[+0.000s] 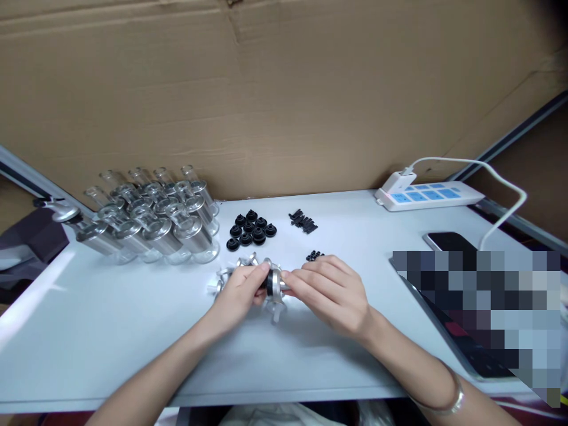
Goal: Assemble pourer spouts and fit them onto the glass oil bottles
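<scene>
My left hand [237,296] pinches the black stopper end of a silver pourer cap [276,284]. The fingertips of my right hand [332,293] close on the narrow metal spout at its other end. Directly behind and below my hands lie several loose silver caps [216,288], partly covered by my fingers. Farther back, black ribbed stoppers [258,235] are grouped on the table. Small black rings [314,255] sit just past my right hand, and thin black strips [303,221] lie beyond them.
Several glass bottles with metal sleeves [195,234] stand at the back left; one at the far left carries a silver pourer. A power strip [428,195] with a plugged-in white charger is at the back right. A phone [448,239] and a partly blurred dark device [470,349] lie right.
</scene>
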The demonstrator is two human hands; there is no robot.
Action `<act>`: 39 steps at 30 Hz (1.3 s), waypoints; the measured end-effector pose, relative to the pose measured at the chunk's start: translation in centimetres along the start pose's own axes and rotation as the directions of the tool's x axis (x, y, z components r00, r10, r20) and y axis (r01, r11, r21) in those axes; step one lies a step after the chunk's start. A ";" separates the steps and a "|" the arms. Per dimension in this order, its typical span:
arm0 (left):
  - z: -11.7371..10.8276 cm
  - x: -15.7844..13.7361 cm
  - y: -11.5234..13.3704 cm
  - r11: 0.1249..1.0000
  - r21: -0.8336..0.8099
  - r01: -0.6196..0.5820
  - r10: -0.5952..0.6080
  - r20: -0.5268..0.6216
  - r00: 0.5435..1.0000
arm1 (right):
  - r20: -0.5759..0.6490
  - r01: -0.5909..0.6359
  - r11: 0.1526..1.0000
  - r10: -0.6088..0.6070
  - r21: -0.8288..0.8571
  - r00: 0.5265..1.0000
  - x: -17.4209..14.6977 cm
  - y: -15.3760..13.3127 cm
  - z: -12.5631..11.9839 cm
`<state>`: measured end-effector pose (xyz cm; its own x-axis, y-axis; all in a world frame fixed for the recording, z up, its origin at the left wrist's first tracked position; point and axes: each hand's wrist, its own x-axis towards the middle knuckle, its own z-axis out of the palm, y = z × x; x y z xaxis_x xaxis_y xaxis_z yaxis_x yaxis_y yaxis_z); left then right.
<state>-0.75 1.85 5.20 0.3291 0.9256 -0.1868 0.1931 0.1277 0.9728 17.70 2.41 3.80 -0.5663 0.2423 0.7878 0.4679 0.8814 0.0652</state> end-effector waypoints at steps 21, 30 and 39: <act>-0.8 0.3 -0.7 0.915 0.323 -0.243 0.262 -0.018 0.965 | 0.107 -0.407 0.846 0.395 0.343 0.912 0.7 -0.3 0.0; -1.6 0.2 -0.8 0.362 0.724 -0.588 0.745 0.155 0.649 | 0.512 -0.766 0.181 0.646 0.617 0.566 1.0 -0.5 -0.1; -3.5 0.6 -0.9 0.128 0.860 -0.494 0.869 0.143 0.474 | 0.742 -0.670 -0.410 0.584 0.619 0.329 1.3 1.3 -0.2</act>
<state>-3.98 3.53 4.70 0.4563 0.4984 0.7371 0.6567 -0.7476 0.0991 17.64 3.78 5.05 -0.4165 0.8954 -0.1576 -0.2323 -0.2724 -0.9337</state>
